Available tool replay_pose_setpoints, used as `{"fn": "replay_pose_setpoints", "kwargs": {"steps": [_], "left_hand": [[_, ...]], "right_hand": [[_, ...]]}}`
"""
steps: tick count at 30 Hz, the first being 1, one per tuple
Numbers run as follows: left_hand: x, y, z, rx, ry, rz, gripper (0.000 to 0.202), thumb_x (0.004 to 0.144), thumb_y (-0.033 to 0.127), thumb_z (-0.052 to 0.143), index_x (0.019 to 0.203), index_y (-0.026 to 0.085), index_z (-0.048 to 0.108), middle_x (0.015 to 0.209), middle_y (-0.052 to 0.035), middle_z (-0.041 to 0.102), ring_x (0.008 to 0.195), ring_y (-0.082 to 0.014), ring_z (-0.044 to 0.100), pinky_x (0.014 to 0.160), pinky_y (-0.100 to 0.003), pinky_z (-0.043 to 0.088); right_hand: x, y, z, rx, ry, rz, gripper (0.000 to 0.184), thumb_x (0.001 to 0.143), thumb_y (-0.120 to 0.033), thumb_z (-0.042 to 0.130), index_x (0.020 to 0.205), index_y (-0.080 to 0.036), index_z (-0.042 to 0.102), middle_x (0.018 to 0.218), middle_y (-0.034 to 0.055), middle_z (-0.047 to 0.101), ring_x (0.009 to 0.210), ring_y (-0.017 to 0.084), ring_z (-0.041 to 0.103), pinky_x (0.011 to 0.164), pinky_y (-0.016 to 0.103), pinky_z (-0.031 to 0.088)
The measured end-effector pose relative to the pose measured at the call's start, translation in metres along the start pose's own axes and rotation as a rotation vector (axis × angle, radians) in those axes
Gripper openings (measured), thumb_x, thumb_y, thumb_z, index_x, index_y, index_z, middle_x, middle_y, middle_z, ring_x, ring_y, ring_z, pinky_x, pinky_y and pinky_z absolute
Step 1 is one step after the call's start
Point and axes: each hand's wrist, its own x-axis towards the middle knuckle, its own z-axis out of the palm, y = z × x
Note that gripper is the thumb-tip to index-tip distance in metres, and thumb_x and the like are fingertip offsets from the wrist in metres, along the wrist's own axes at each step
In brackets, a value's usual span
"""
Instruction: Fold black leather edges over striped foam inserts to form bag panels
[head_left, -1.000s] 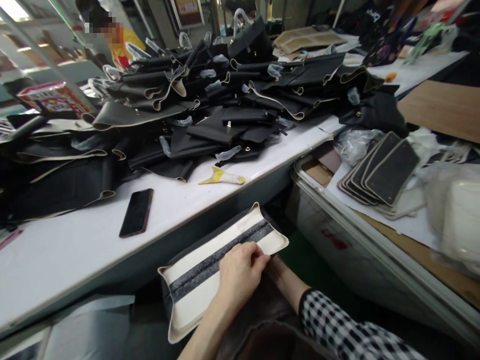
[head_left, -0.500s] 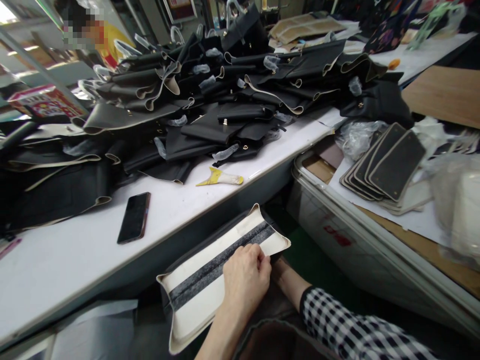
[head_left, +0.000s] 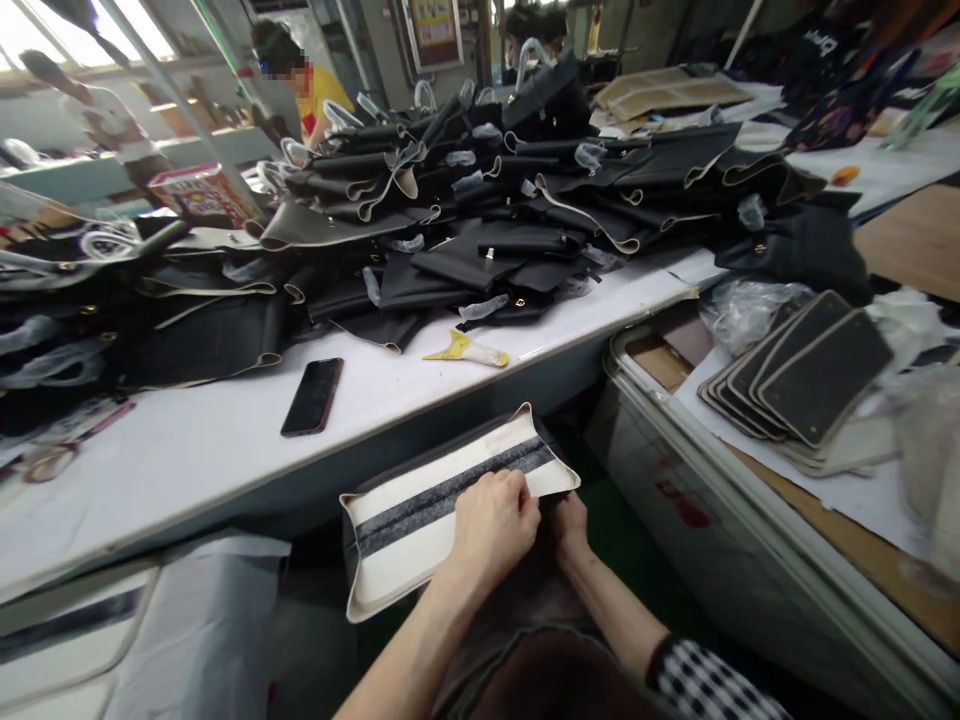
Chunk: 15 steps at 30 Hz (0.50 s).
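In front of me is an inside-out bag (head_left: 420, 570), its pale bottom facing up with a dark grey strip along the middle and its corners standing out. My left hand (head_left: 495, 520) is closed on the bottom's near edge, towards the right end, with fingers curled over it. Close beside it, under the right corner, my right hand (head_left: 571, 525) grips the dark side of the bag; most of its fingers are hidden behind the material. Beyond the bag, yellow-handled thread snips (head_left: 472, 350) and a phone (head_left: 312, 397) lie on the white table (head_left: 390, 390).
A heap of black bags (head_left: 480, 250) covers the table's far part. To the right, dark panels (head_left: 817, 370) are stacked by plastic wrap (head_left: 750, 310) on a glass-sided case (head_left: 675, 480). More pale panels (head_left: 67, 630) lie low at left. A person in yellow (head_left: 330, 100) stands behind the heap.
The view has tilted up and swung left, so the table things appear further right. My right hand shows more beside the bag's corner. My left hand keeps its hold on the edge.
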Motion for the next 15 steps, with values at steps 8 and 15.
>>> {"fn": "replay_pose_setpoints", "kwargs": {"steps": [8,15], "left_hand": [[-0.002,0.001,0.002,0.038,0.053,0.004,0.018,0.086,0.028,0.047,0.074,0.022,0.058,0.082,-0.0014,0.069,0.076,-0.0197,0.063,0.059,-0.027,0.037],[-0.003,0.0,0.003,0.066,0.09,0.029,0.015,0.087,0.028,0.049,0.075,0.022,0.056,0.08,-0.0005,0.067,0.075,-0.0197,0.061,0.059,-0.028,0.038]], "right_hand": [[-0.08,-0.031,-0.037,-0.367,0.447,-0.747,0.043,0.095,-0.014,0.046,0.138,-0.019,0.049,0.136,0.011,0.053,0.126,0.025,0.05,0.106,0.045,0.044],[-0.06,-0.05,-0.025,-0.736,0.403,-0.795,0.045,0.094,-0.014,0.05,0.139,-0.009,0.046,0.137,0.0145,0.053,0.131,0.028,0.044,0.109,0.05,0.039]]}}
